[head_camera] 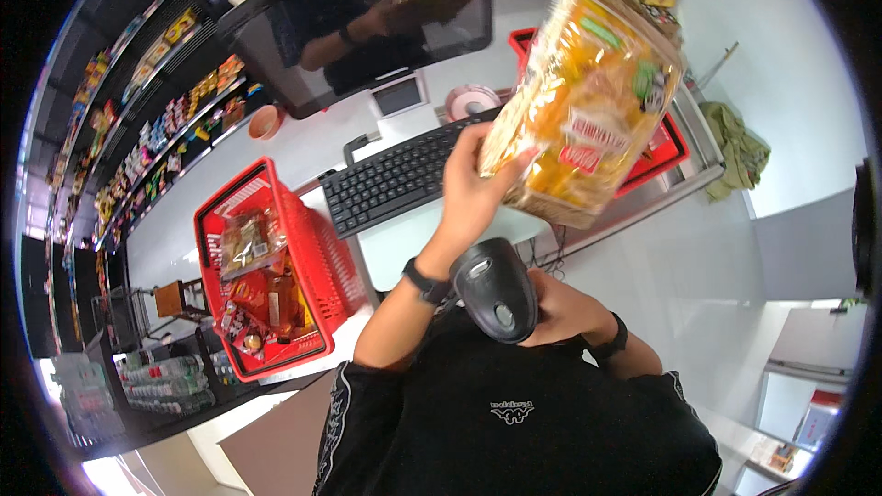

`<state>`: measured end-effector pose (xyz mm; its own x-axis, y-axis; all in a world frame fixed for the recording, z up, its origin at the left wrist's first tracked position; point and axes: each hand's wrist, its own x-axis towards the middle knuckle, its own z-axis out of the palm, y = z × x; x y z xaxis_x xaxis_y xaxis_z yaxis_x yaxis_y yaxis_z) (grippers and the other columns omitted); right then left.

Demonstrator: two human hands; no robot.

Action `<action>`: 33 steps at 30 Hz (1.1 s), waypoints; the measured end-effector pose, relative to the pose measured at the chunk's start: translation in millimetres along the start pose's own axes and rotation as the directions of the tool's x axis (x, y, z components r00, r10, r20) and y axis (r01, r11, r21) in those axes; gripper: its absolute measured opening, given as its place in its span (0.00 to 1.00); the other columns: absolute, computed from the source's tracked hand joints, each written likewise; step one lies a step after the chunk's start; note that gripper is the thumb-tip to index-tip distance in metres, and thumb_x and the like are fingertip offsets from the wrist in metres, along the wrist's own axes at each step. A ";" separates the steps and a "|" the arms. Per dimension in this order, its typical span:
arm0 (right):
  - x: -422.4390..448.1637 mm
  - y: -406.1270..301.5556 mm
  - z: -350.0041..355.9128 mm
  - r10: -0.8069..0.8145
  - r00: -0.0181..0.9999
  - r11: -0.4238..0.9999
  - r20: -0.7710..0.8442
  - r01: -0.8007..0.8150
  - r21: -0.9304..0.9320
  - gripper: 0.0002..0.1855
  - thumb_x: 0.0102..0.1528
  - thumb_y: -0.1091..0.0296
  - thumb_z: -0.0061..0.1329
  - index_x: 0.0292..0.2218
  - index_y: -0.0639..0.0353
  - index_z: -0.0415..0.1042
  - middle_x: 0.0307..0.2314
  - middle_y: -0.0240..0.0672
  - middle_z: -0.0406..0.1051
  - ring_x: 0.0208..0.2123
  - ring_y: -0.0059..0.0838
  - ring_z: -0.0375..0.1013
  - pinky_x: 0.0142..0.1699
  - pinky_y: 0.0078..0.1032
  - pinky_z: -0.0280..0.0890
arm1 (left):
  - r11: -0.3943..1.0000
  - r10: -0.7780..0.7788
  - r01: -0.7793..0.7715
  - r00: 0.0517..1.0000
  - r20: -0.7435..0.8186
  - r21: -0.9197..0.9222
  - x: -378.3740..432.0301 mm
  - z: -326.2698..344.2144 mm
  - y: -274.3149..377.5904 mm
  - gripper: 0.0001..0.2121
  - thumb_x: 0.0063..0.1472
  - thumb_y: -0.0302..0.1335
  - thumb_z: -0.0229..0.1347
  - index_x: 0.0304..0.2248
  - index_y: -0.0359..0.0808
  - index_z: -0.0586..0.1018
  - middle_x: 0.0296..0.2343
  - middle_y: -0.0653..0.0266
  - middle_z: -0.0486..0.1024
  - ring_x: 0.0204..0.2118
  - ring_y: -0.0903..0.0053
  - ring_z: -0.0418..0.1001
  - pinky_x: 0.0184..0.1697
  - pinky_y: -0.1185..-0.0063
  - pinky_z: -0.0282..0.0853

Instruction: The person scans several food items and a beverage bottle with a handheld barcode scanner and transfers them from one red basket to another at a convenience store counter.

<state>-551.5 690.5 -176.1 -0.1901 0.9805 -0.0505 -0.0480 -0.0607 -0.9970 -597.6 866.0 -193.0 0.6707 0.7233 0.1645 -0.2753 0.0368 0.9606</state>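
My left hand [475, 182] grips the lower left side of a large clear-wrapped food package [586, 110]. The package is tilted and raised to the right of the keyboard. It has yellow and orange printing and looks like packaged bread. My right hand [568, 310] is closed around the handle of a black handheld barcode scanner [495, 293], close to my chest. The scanner's head hides most of that handle. Behind the package stands a red basket [672, 151], largely covered by it.
Another red shopping basket [310, 248] holds several packaged goods and a bottle on the left. A black keyboard [393, 179] lies on the counter, below a dark monitor [365, 27]. Stocked shelves [158, 131] line the left. Cables [551, 255] hang at the counter's edge.
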 end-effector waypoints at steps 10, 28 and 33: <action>-72.7 1.8 -51.6 0.043 0.962 0.981 -0.270 0.011 0.195 0.07 0.53 0.73 0.56 0.33 0.61 0.72 0.22 0.27 0.71 0.23 0.16 0.68 0.29 0.19 0.63 | 0.913 -0.356 0.382 0.917 0.177 -0.140 92.5 155.4 -145.9 0.19 0.64 0.35 0.54 0.49 0.32 0.74 0.41 0.63 0.77 0.42 0.77 0.74 0.44 0.78 0.70; 7.8 83.7 -113.9 0.288 0.949 0.958 0.127 -0.284 -0.051 0.17 0.54 0.64 0.57 0.39 0.66 0.68 0.23 0.29 0.70 0.20 0.18 0.71 0.26 0.19 0.66 | 0.993 -0.037 0.096 0.785 -0.618 0.063 -119.1 -82.9 -35.4 0.11 0.68 0.28 0.43 0.40 0.31 0.75 0.34 0.60 0.77 0.35 0.76 0.76 0.38 0.79 0.70; 44.5 122.5 -97.6 0.368 0.921 0.925 0.131 -0.347 -0.157 0.15 0.54 0.68 0.55 0.38 0.70 0.68 0.21 0.31 0.70 0.17 0.18 0.70 0.23 0.19 0.67 | 0.964 0.207 0.044 0.499 -0.842 0.263 -212.5 -161.1 -18.0 0.11 0.68 0.29 0.44 0.42 0.32 0.74 0.36 0.62 0.77 0.35 0.79 0.75 0.35 0.81 0.71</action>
<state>-470.2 745.0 -306.2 -0.3215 0.8556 -0.4056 0.1757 -0.3670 -0.9135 -846.1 822.8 -281.3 -0.3022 0.9488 0.0922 -0.0544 -0.1138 0.9920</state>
